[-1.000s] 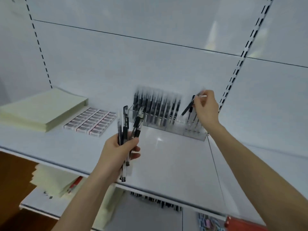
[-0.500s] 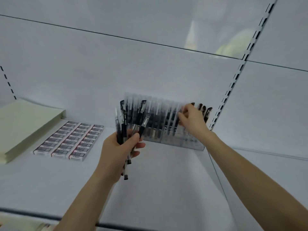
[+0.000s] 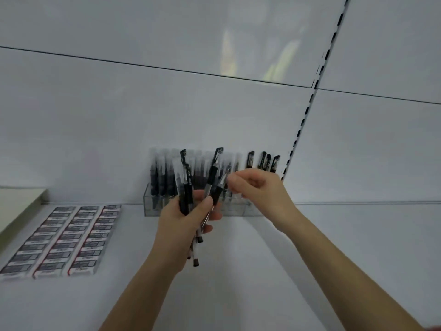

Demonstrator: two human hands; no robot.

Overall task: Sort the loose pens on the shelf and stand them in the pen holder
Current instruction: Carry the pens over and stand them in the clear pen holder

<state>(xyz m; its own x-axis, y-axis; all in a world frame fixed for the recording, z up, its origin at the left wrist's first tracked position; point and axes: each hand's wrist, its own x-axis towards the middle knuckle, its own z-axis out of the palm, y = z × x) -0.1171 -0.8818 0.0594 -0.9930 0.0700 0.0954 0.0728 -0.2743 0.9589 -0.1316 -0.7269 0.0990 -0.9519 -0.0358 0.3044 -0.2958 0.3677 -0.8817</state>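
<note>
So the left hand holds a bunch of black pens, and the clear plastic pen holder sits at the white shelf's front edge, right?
Not quite. The left hand does hold the bunch of black pens, but the clear plastic pen holder sits at the back of the white shelf, against the wall panel; the head view shows it.

I'm looking at a white back wall [image 3: 119, 120] built from smooth panels, with a thin dark seam [image 3: 167, 68] crossing it and sloping down to the right. A slotted upright strip [image 3: 307, 111] climbs the wall at the right, leaning rightward toward the top. Pale yellowish reflections [image 3: 229, 56] glow on the upper panel; the light is soft and even. Below runs a white shelf [image 3: 262, 271]. On its left side lie three neat rows of small boxes [image 3: 66, 240], and at the far left edge sits a cream stack of paper [image 3: 16, 204].
</note>
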